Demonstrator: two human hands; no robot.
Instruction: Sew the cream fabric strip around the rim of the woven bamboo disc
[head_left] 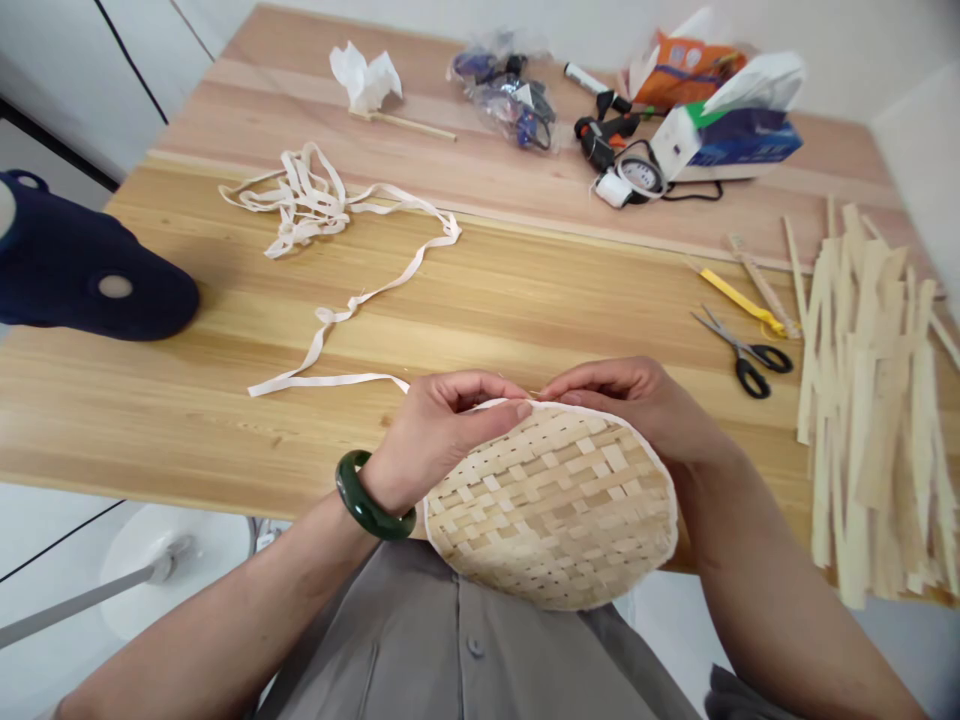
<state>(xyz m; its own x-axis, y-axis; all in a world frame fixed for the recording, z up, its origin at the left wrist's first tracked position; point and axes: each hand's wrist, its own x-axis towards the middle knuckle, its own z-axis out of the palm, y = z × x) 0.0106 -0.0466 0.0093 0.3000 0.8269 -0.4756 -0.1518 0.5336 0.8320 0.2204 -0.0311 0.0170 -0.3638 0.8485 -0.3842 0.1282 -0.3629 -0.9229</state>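
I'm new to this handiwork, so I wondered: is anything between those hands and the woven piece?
Nothing visible: the left hand and right hand are both at the top edge of the woven piece. The scissors lie apart, to the right.

I see an oval woven piece (559, 510), pale with white border, tilted at near edge of the table (525, 290); cream ribbon (304, 222) lies partly tangled beyond.
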